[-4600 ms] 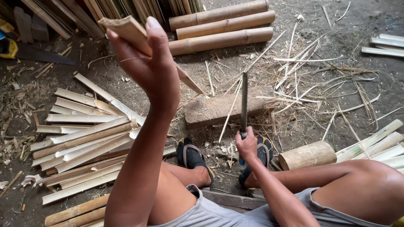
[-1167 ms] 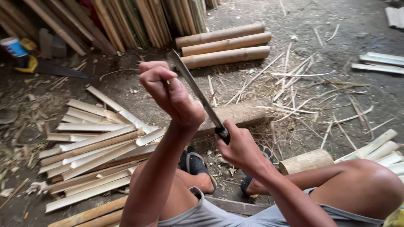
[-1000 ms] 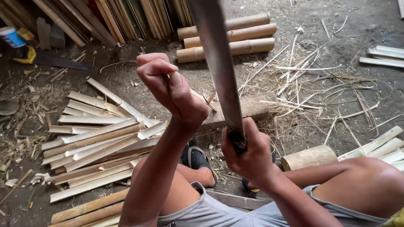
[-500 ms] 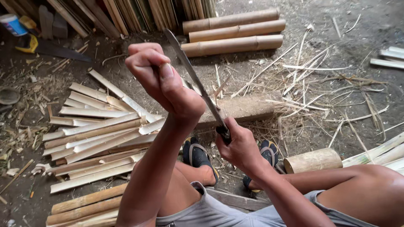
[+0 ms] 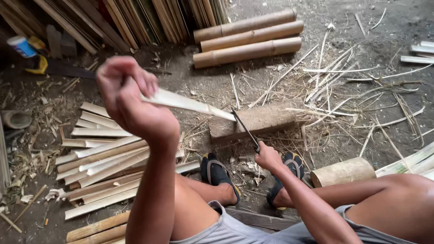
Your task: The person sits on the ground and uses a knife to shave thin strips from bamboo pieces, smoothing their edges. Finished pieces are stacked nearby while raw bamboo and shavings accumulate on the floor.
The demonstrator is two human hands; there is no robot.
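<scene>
My left hand (image 5: 131, 101) is raised and closed around one end of a pale split bamboo strip (image 5: 190, 104). The strip slants down to the right, and its far end rests on a wooden chopping block (image 5: 257, 121) on the ground. My right hand (image 5: 267, 157) grips the handle of a long knife (image 5: 244, 130), low near my feet. The blade points up and left, with its tip at the strip's lower end on the block. My feet in dark sandals (image 5: 217, 174) sit just behind the block.
A heap of split bamboo strips (image 5: 97, 158) lies at the left. Three round bamboo poles (image 5: 248, 38) lie beyond the block, with more slats stacked behind. A short bamboo section (image 5: 341, 171) sits by my right knee. Thin shavings (image 5: 343, 86) litter the dirt floor.
The knife came down from high in front of the camera to the block. My right hand dropped towards my feet. The strip's far end now rests on the block.
</scene>
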